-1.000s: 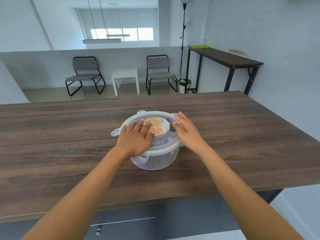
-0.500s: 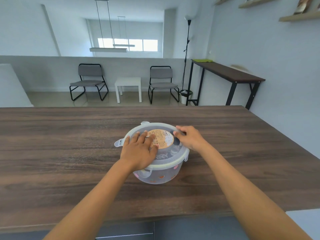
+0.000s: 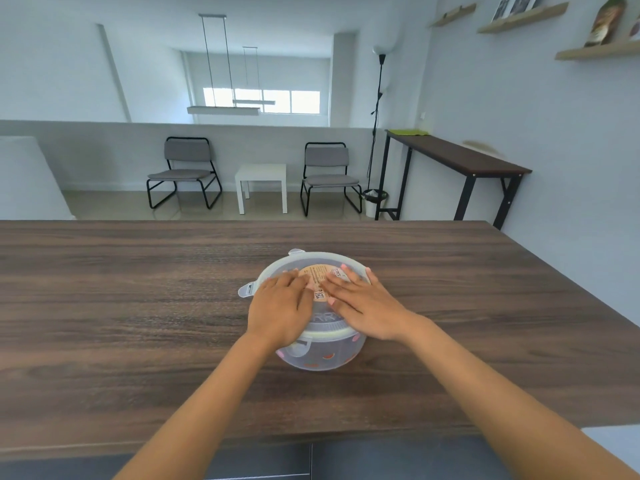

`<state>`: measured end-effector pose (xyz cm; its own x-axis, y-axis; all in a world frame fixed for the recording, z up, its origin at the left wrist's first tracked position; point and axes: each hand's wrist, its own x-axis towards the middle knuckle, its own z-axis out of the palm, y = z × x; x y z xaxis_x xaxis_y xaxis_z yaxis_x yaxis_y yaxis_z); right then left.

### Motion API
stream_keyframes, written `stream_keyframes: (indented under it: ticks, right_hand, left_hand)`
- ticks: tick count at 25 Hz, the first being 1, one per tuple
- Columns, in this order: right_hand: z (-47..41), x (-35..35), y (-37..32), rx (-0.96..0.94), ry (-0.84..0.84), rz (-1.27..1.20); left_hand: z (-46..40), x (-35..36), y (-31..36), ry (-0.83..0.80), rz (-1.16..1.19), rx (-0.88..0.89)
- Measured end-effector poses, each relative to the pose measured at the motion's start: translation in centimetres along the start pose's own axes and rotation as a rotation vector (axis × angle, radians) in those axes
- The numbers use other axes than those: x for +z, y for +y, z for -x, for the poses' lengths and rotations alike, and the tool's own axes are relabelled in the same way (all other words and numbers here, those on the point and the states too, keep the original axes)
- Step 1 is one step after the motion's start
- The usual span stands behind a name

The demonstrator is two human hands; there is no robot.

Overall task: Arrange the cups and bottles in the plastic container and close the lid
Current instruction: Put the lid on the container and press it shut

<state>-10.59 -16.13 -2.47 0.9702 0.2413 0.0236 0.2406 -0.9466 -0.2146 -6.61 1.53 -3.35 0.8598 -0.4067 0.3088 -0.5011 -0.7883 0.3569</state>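
A round translucent plastic container (image 3: 323,356) stands on the dark wooden table (image 3: 138,306), with faint pink and red shapes showing through its wall. Its white-rimmed lid (image 3: 301,259) sits on top and carries a round tan label (image 3: 317,273). My left hand (image 3: 280,308) lies flat on the lid's left half, fingers together. My right hand (image 3: 363,303) lies flat on the right half, fingers slightly spread. Both palms press down on the lid. A lid tab (image 3: 247,289) sticks out at the left. Cups and bottles inside are hidden.
The table's front edge runs just below my forearms. Beyond the table stand two grey chairs (image 3: 185,171), a small white side table (image 3: 261,183), a floor lamp (image 3: 377,126) and a dark console table (image 3: 457,157) along the right wall.
My right hand moved from the lid's right rim onto the top of the lid beside my left hand. The camera tilted upward, showing more of the room.
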Motion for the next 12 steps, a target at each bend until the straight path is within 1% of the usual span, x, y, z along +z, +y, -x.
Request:
stream_keyframes:
  ticks: [1, 3, 6, 8, 12]
  right_hand:
    - [0.3, 0.0, -0.2, -0.029, -0.012, 0.007]
    - [0.8, -0.2, -0.2, -0.059, -0.024, 0.022]
    - [0.8, 0.1, -0.1, -0.062, -0.005, 0.018]
    - [0.7, 0.3, -0.1, -0.063, 0.014, 0.003]
    - [0.6, 0.6, 0.1, -0.066, 0.042, -0.016]
  left_hand:
    - [0.4, -0.1, -0.1, 0.058, 0.058, 0.027]
    - [1.8, -0.4, -0.6, 0.088, 0.099, 0.119]
    - [4.4, -0.4, -2.1, 0.067, 0.001, 0.303]
    - [5.3, -0.5, -3.0, 0.079, -0.062, 0.375]
    - [4.9, 0.0, -3.8, 0.191, -0.132, 0.486]
